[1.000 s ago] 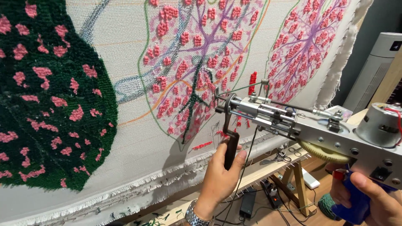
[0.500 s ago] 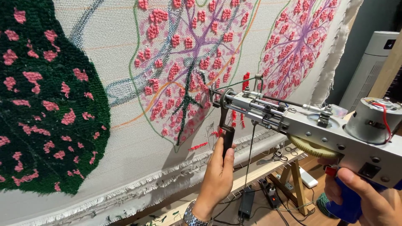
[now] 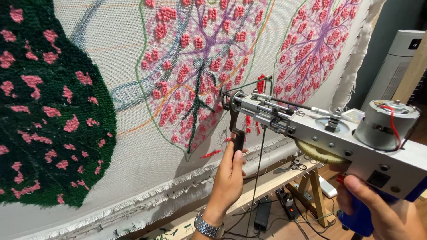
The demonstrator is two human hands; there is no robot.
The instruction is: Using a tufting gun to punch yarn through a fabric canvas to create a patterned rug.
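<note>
My left hand (image 3: 229,175) is closed on the black front grip and my right hand (image 3: 384,211) on the blue handle of the grey metal tufting gun (image 3: 320,129), its tip at the white stretched backing cloth (image 3: 129,49). I judge the dark green leaf (image 3: 40,111) fully tufted, while the middle leaf outline (image 3: 195,75) has only pink dots and veins

Bare left hand (image 3: 229,175) with a silver link watch (image 3: 207,226) (lower middle of frame); bare, ringless right hand (image 3: 387,213), lower right.

One tufting gun (image 3: 320,133), one stretched cloth (image 3: 133,146), three leaf shapes, two hands.
</note>
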